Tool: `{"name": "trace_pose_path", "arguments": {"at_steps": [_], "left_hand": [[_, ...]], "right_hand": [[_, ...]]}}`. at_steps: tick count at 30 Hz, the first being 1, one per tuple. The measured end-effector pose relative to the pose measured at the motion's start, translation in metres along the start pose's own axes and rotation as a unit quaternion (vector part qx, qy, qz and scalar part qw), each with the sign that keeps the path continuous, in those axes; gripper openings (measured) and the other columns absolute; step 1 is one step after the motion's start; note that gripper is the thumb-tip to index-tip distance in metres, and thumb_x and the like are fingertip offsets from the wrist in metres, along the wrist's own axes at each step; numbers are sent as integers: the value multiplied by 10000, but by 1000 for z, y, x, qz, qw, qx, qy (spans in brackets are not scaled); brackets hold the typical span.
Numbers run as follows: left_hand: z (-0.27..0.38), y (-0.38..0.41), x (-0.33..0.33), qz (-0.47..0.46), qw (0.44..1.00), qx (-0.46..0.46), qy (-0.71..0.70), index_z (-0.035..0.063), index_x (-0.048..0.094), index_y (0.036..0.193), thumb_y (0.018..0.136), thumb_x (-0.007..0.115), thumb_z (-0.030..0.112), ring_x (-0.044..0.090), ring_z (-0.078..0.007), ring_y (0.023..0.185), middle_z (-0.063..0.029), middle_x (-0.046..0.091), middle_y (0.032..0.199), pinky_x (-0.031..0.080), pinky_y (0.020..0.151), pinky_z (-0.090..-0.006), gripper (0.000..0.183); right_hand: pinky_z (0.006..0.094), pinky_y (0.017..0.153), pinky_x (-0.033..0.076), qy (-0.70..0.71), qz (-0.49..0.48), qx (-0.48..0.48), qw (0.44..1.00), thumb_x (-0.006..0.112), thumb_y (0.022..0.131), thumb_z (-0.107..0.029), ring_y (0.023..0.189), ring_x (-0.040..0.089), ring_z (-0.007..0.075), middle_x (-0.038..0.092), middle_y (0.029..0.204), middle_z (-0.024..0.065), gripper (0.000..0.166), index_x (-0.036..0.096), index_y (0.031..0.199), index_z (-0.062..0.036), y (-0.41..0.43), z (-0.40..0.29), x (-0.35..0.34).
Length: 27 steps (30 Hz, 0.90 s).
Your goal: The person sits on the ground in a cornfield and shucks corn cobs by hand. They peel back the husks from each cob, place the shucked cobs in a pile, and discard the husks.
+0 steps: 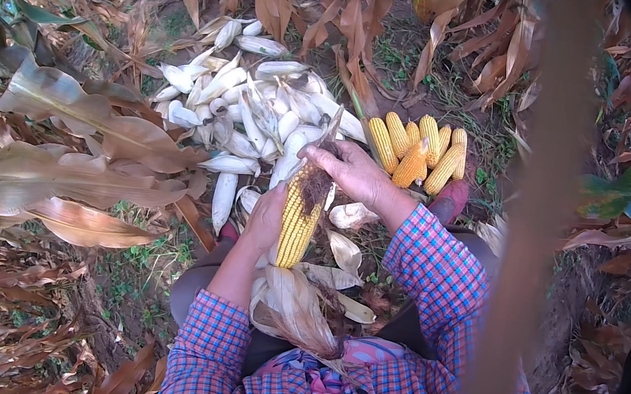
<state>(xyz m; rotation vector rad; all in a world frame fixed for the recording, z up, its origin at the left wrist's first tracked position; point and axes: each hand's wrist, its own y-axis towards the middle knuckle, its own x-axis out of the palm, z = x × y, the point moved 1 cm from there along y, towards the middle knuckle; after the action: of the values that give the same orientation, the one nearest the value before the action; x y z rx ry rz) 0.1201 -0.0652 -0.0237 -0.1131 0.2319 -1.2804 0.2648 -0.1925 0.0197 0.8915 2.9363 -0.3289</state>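
Note:
A yellow ear of corn (pixel 295 228) is held out before me, its kernels bared along one side. My left hand (pixel 267 214) grips its left side. My right hand (pixel 353 172) closes around the tip, the thumb lying across the top, where brown silk (pixel 315 185) clings to the kernels. Peeled-back husk (pixel 293 307) hangs from the ear's lower end toward my lap. Some husk still rises past the tip between my hands. Part of the ear is hidden behind my left fingers.
Beyond my hands lies a heap of ears in pale husks (pixel 244 101). Several husked yellow ears (pixel 420 148) are stacked at the right, beside my pink shoe (pixel 451 200). Dry corn leaves (pixel 78 186) reach in from the left. A blurred brown strip (pixel 534 229) crosses the view at right.

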Motion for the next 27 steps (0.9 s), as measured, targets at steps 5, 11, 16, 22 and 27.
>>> {"name": "trace_pose_path", "arguments": {"at_steps": [5,11,16,22,27], "left_hand": [[5,-5,-5,-49,997,34,52,-61,554,1120,980,249,352,569,-252,917,-174,627,1018,414,859,-337,532],[-18,-2,-11,14,984,175,23,-71,524,1157,957,325,479,583,-265,981,-197,629,1016,410,901,-337,618],[4,1,-16,127,926,288,207,-40,322,1332,802,537,632,431,-313,1203,-226,442,1269,332,1012,-405,883],[12,0,10,59,972,172,-148,22,199,1402,685,804,359,429,-208,1191,-118,438,1271,361,1008,-329,997],[16,4,1,34,915,149,-374,61,243,1401,838,512,569,385,-212,1256,-82,394,1353,293,1056,-369,804]], "right_hand": [[295,733,459,60,5,33,998,547,893,-434,766,556,127,632,820,73,463,635,926,20,-3,17,-3],[261,725,503,408,39,92,908,506,952,-302,812,601,116,617,891,37,304,549,1043,-16,-14,5,22],[259,657,530,520,78,87,846,475,963,-293,747,614,126,621,869,51,276,550,992,-29,-8,19,21],[328,723,536,618,23,118,777,486,950,-333,806,615,181,602,957,78,267,542,984,-74,-12,-2,39],[342,748,466,632,-138,36,762,462,943,-409,747,565,178,459,697,-2,333,488,760,-133,-10,3,40]]}}
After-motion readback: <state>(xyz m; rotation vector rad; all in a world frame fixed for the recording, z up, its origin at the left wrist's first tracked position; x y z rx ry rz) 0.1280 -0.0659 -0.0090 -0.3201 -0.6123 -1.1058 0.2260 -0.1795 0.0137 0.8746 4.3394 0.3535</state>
